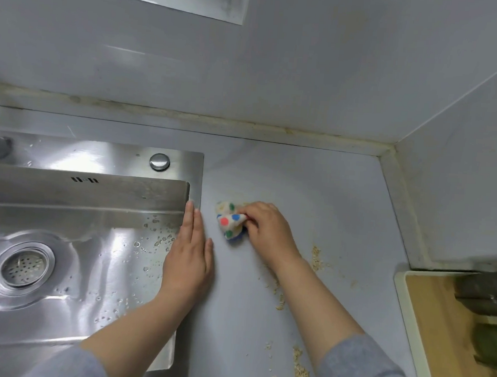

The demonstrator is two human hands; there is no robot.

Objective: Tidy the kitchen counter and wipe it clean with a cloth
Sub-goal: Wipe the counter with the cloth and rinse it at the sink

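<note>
Cloth [229, 221], cream with red, green and blue dots, bunched into a wad at the centre of the frame, lying on the grey counter [314, 193] just right of the sink's rim. Right hand [268, 228] on it from the right, fingers curled round the wad and gripping it, knuckles up.

Left hand [189, 255] just left of the cloth, not touching it. Fingers straight and pressed together, thumb out to the right, palm down, holding nothing. It lies across the right rim of the steel sink [59, 263], fingertips pointing to the top of the frame.

Pale flakes [315, 256] in loose patches on the counter: one beside the right wrist, a trail under the forearm, a thicker heap at the bottom edge. More flakes and water drops inside the sink near the left hand.

Drain strainer [23, 266] in the sink at the left. Round metal cap [159, 161] on the sink's back ledge.

Grey sleeves on both forearms at the bottom.

Wooden cutting board [438, 319] with a white border at lower right; dark and green things on it, too blurred to tell
</note>
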